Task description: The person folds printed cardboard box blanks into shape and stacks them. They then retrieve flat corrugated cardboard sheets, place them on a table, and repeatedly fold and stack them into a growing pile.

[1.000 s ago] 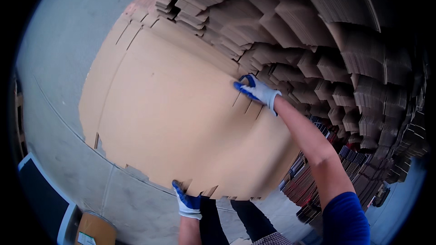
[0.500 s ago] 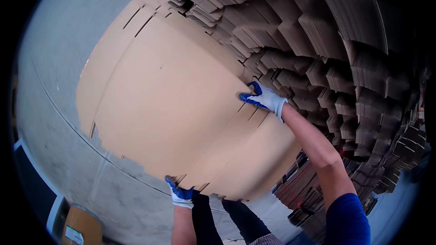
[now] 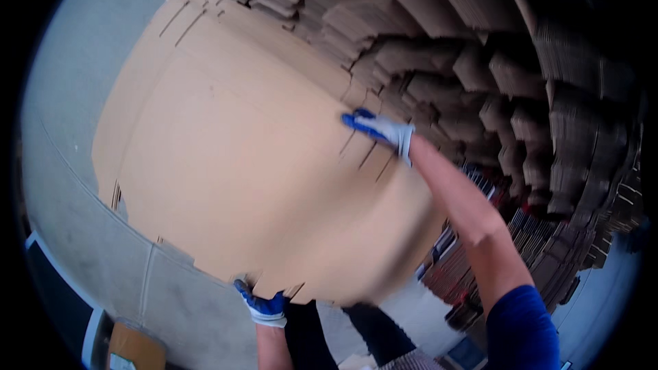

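A large tan cardboard sheet [image 3: 226, 144] with slots cut along its edges spans the middle of the view, its near part bowed. My left hand [image 3: 264, 306], in a white glove with blue-coated fingers, is closed on the sheet's near edge beside some slots. My right hand [image 3: 378, 129], gloved the same way, grips the right edge just above another row of slots. Part of its fingers is hidden and slightly blurred. Below the sheet my dark-trousered legs show.
Tall stacks of flattened brown cardboard [image 3: 473, 68] rise along the right side. Lower right lie more bundled sheets [image 3: 473, 267], reddish in places. Grey concrete floor [image 3: 62, 130] stretches to the left. A dark panel with a pale frame [image 3: 58, 294] and a brown box [image 3: 137, 344] stand lower left.
In the view, the sheet and my right hand have shifted left and slightly up; my left hand has moved slightly left and down. Both hands keep hold of the sheet.
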Tool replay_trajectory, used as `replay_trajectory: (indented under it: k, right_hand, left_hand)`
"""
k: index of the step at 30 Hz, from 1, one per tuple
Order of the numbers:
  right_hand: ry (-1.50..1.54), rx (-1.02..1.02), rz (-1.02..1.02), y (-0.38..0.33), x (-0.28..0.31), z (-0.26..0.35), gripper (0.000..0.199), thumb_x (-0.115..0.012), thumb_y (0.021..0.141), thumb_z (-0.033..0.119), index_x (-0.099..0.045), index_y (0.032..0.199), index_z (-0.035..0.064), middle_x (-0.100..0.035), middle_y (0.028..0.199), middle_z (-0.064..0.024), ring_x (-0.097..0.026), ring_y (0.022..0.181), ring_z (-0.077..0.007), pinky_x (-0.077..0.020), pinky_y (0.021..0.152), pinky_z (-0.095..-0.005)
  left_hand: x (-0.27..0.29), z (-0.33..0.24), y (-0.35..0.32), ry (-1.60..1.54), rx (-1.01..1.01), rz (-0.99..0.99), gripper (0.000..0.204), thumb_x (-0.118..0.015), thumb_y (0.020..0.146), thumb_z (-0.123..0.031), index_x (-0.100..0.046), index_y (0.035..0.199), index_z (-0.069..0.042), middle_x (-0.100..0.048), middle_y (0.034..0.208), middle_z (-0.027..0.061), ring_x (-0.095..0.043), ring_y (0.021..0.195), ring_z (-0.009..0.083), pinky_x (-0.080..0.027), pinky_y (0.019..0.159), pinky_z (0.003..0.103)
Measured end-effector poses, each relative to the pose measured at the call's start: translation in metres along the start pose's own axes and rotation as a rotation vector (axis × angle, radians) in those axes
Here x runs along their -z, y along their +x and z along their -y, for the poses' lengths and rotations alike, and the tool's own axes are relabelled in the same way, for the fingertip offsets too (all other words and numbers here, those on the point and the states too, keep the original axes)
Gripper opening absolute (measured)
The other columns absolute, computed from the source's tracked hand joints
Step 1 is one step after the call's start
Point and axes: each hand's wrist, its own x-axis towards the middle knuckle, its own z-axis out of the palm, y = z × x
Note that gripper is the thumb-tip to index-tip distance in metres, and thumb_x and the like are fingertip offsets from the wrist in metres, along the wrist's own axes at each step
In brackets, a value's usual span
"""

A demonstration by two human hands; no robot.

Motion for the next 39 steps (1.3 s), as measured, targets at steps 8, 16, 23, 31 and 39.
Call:
replay_trajectory:
  k: [8, 16, 23, 31, 39]
  right_hand:
    - [0.026, 0.117, 0.299, -0.079, -0.009, 0.097, 0.07, -0.055, 0.097, 0.053, -0.047, 0.145, 0.0021, -0.048, 0.149, -0.0036, -0.043, 0.136, -0.0144, -0.0285, 0.114, -0.027]
    - [0.252, 0.21, 0.384, -0.139, -0.008, 0.066, 0.054, -0.051, 0.103, 0.038, -0.048, 0.145, 0.0048, -0.045, 0.152, -0.0061, -0.039, 0.141, -0.0168, -0.0256, 0.118, -0.0289]
    - [0.122, 0.185, 0.278, -0.338, -0.015, 0.163, 0.065, -0.07, 0.086, 0.056, -0.066, 0.124, 0.0041, -0.065, 0.126, -0.0024, -0.054, 0.108, -0.008, -0.0421, 0.085, -0.0217]
    - [0.452, 0.83, 0.165, -0.572, -0.019, 0.179, 0.04, -0.064, 0.096, 0.03, -0.062, 0.125, 0.003, -0.066, 0.123, -0.0014, -0.052, 0.094, -0.0096, -0.0421, 0.079, -0.0239]
    - [1.311, 0.916, 0.015, -0.719, -0.111, 0.08, 0.053, -0.052, 0.101, 0.042, -0.049, 0.142, 0.0072, -0.056, 0.139, -0.0135, -0.05, 0.13, -0.0256, -0.0403, 0.109, -0.0418]
  left_hand:
    - [-0.039, -0.095, -0.079, -0.221, 0.134, -0.184, 0.052, -0.052, 0.099, -0.044, -0.051, 0.133, -0.004, -0.055, 0.136, 0.0178, -0.056, 0.123, 0.031, -0.046, 0.104, 0.048]
    - [-0.088, -0.207, -0.195, -0.017, -0.042, -0.11, 0.05, -0.064, 0.095, -0.032, -0.052, 0.133, -0.002, -0.063, 0.123, 0.0156, -0.064, 0.11, 0.0274, -0.055, 0.091, 0.042]
    - [-0.082, -0.225, -0.371, 0.518, -0.316, -0.446, 0.088, -0.084, 0.071, -0.05, -0.051, 0.134, 0.003, -0.057, 0.133, 0.0189, -0.054, 0.123, 0.0315, -0.043, 0.107, 0.046]
    - [-0.026, -0.367, -0.519, 0.871, -0.861, -0.204, 0.057, -0.06, 0.094, -0.04, -0.053, 0.136, -0.003, -0.06, 0.129, 0.0182, -0.059, 0.115, 0.0276, -0.05, 0.099, 0.043]
    - [-0.109, -0.521, -0.683, 0.416, -0.592, 0.431, 0.071, -0.072, 0.074, 0.004, -0.045, 0.139, -0.002, -0.059, 0.124, 0.0148, -0.06, 0.108, 0.0268, -0.054, 0.085, 0.042]
